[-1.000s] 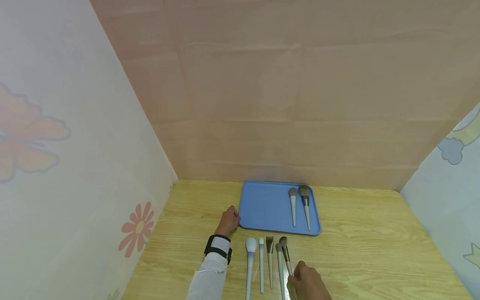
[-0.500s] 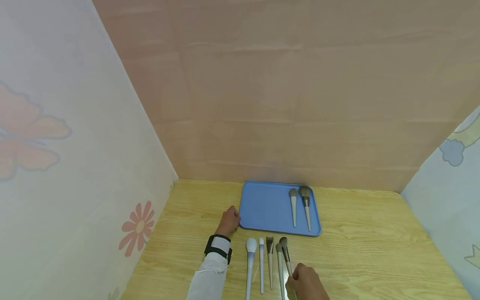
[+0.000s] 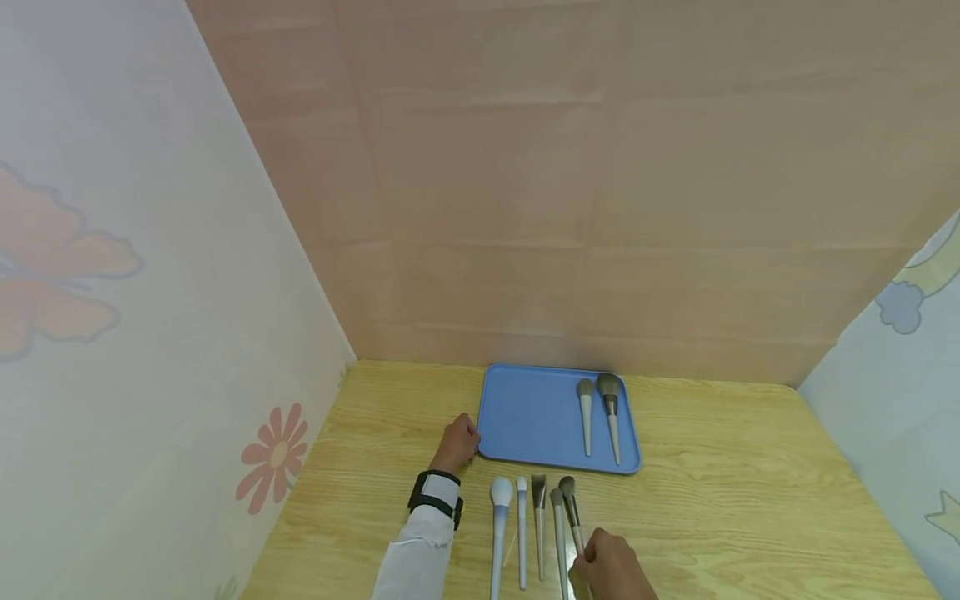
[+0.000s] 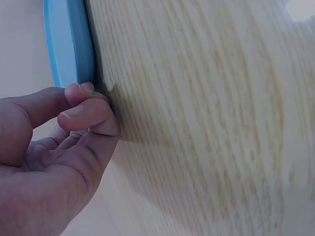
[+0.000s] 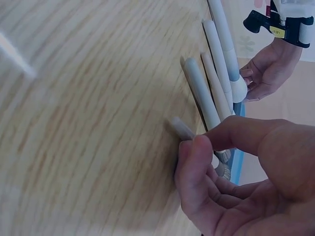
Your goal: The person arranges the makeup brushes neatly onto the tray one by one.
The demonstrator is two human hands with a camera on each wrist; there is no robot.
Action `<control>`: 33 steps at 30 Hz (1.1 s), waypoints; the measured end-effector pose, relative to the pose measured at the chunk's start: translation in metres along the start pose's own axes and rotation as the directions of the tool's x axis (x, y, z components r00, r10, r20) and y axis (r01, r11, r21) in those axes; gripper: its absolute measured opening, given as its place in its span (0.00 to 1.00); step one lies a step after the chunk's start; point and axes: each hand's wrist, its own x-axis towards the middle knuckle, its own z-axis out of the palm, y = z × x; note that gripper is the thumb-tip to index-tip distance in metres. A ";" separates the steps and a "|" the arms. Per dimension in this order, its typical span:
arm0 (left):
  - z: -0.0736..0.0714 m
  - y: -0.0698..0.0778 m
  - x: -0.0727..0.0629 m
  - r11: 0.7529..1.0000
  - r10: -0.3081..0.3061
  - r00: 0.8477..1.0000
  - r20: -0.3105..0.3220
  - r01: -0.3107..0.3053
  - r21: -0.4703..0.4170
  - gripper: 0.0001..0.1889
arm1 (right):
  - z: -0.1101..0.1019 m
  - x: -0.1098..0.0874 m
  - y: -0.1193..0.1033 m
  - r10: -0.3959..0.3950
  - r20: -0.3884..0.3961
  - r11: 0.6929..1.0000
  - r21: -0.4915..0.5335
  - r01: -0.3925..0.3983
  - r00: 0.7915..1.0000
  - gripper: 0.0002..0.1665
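My left hand (image 3: 456, 442) is at the near left corner of a blue tray (image 3: 517, 408), fingers curled and thumb pinching at its rim (image 4: 84, 49). Toward the table's front, my right hand (image 3: 613, 567) pinches the handle of a dark-bristled makeup brush (image 3: 570, 498) between thumb and fingers (image 5: 197, 157); the brush lies on the table, head toward the tray. Left of it lie a slim grey-headed brush (image 3: 558, 525), a flat dark brush (image 3: 539, 512), a thin white brush (image 3: 522, 529) and a big white-headed brush (image 3: 500, 508).
Two makeup brushes, a smaller one (image 3: 586, 412) and a big fluffy one (image 3: 610, 400), lie at the tray's right side. A thin pale stick (image 3: 512, 546) shows between the white brushes. A brown paper-like backdrop (image 3: 525, 208) rises behind the wooden table (image 3: 735, 475).
My right hand has shifted very slightly left and down, staying on the brush handle. The left hand and the brushes keep their places; the view moves slightly.
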 end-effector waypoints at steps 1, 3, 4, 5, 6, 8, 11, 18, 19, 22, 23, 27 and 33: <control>0.000 -0.001 0.000 1.000 -0.003 1.000 0.002 0.003 -0.004 0.05 | 0.000 0.000 0.000 -0.003 -0.004 1.000 0.001 0.003 1.000 0.08; 0.001 -0.002 0.001 1.000 -0.001 1.000 0.004 0.001 -0.010 0.05 | 0.000 -0.001 0.000 -0.009 -0.008 1.000 0.007 0.009 1.000 0.08; 0.001 -0.003 0.002 1.000 -0.001 1.000 0.004 0.001 -0.012 0.05 | 0.000 -0.001 0.000 -0.012 -0.011 1.000 0.006 0.013 1.000 0.08; 0.001 -0.003 0.002 1.000 0.000 1.000 0.004 0.000 -0.013 0.06 | 0.000 -0.002 0.000 -0.017 -0.014 1.000 0.007 0.017 1.000 0.08; 0.001 -0.004 0.003 1.000 0.003 1.000 0.003 -0.003 -0.011 0.06 | 0.000 -0.002 0.001 -0.023 -0.016 1.000 0.009 0.023 1.000 0.08; 0.001 -0.004 0.004 1.000 0.007 1.000 -0.001 -0.007 -0.011 0.06 | -0.001 -0.003 0.001 -0.034 -0.025 0.999 0.011 0.035 0.999 0.08; 0.002 -0.005 0.005 1.000 0.005 1.000 -0.007 -0.005 -0.008 0.05 | -0.004 -0.004 0.000 -0.044 -0.041 0.999 0.013 0.045 0.998 0.09; 0.003 -0.005 0.005 1.000 -0.021 1.000 -0.017 0.022 0.020 0.05 | -0.012 -0.007 -0.004 -0.020 -0.016 0.999 0.027 0.020 1.000 0.09; 0.003 -0.005 0.005 1.000 -0.021 1.000 -0.019 0.022 0.023 0.05 | -0.013 -0.007 -0.005 -0.018 -0.011 0.999 0.026 0.019 1.000 0.09; 0.003 -0.005 0.005 0.999 -0.018 1.000 -0.021 0.019 0.031 0.05 | -0.015 -0.008 -0.004 -0.016 -0.004 1.000 0.024 0.016 1.000 0.09; 0.003 -0.005 0.004 1.000 -0.013 1.000 -0.020 0.013 0.027 0.06 | -0.015 -0.008 -0.004 -0.012 -0.003 1.000 0.028 0.012 1.000 0.09; 0.003 -0.006 0.003 1.000 0.011 1.000 -0.017 -0.011 0.011 0.06 | -0.016 -0.008 -0.002 -0.015 -0.004 0.999 0.037 0.015 1.000 0.10; 0.002 -0.006 0.002 1.000 0.021 1.000 -0.013 -0.021 -0.009 0.06 | -0.020 -0.008 -0.001 -0.026 -0.025 0.999 0.040 0.027 0.999 0.10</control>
